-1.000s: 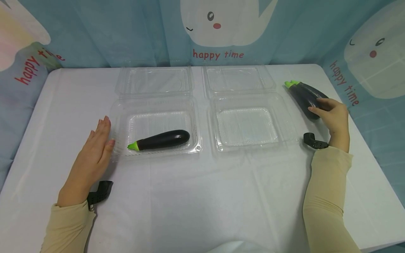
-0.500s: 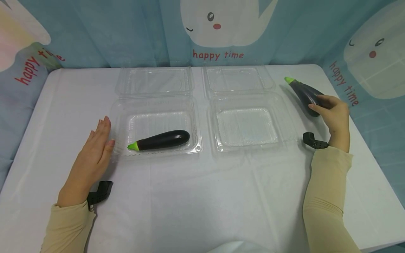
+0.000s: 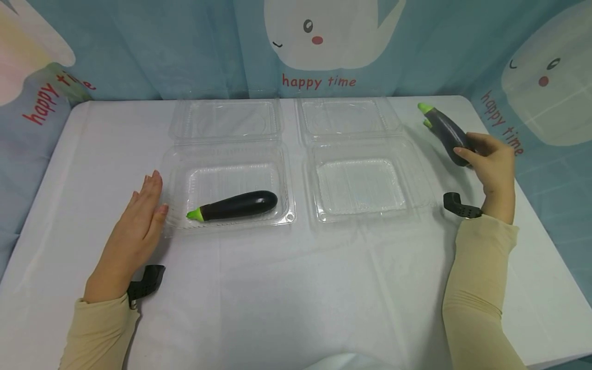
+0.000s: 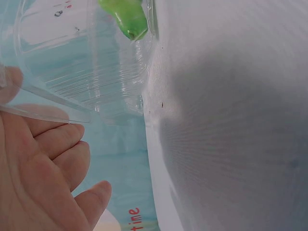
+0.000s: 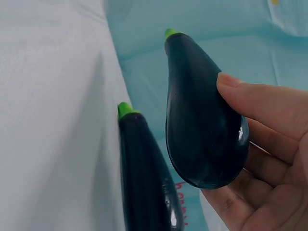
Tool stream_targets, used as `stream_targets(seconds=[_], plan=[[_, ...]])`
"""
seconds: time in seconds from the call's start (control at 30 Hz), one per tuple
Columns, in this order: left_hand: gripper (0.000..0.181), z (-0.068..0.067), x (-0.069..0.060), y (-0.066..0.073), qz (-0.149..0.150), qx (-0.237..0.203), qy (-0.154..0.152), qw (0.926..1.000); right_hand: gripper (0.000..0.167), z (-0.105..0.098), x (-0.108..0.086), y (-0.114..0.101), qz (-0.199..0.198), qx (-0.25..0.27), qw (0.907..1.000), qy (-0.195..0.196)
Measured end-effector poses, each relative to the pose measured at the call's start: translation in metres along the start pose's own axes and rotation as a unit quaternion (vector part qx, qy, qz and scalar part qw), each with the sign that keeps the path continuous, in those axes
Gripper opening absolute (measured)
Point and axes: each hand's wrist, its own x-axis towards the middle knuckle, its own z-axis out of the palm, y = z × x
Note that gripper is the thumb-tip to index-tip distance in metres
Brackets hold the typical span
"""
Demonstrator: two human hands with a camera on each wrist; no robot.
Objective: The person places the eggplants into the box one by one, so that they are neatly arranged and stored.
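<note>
Between thumb and fingers, my right hand (image 3: 492, 162) grips a dark eggplant (image 5: 204, 115) with a green tip, raised off the table at the right. A second eggplant (image 5: 147, 173) lies on the table below it; in the head view mostly its green stem end (image 3: 427, 124) shows. My left hand (image 3: 136, 226), fingers straight, rests at the left side of the left clear plastic clamshell box (image 3: 231, 154). Its fingers touch the box's rim (image 4: 48, 103) in the left wrist view. Inside that box lies another eggplant (image 3: 240, 205), green end to the left.
To the right of the first box stands a second clear clamshell box (image 3: 361, 185) with its lid (image 3: 342, 115) folded back. The left box's lid (image 3: 231, 118) lies back too. A blue printed curtain (image 3: 203, 46) borders the white table (image 3: 287, 293) behind and at the sides.
My right hand has lifted one eggplant up off the other, its green end rising away from the table. My left hand and both boxes have stayed where they were.
</note>
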Motion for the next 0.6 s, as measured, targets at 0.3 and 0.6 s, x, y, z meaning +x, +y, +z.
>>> stream_targets(seconds=[0.3, 0.6], plan=[[0.054, -0.001, 0.0, 0.001, 0.0, -0.007, 0.0, 1.0, 0.05, 0.003, -0.021, -0.029, -0.017, 0.01, 0.9996, 0.018], [0.054, -0.001, 0.0, 0.001, 0.002, -0.01, 0.001, 0.9999, 0.046, 0.004, -0.025, -0.045, -0.051, 0.026, 0.9978, 0.034]])
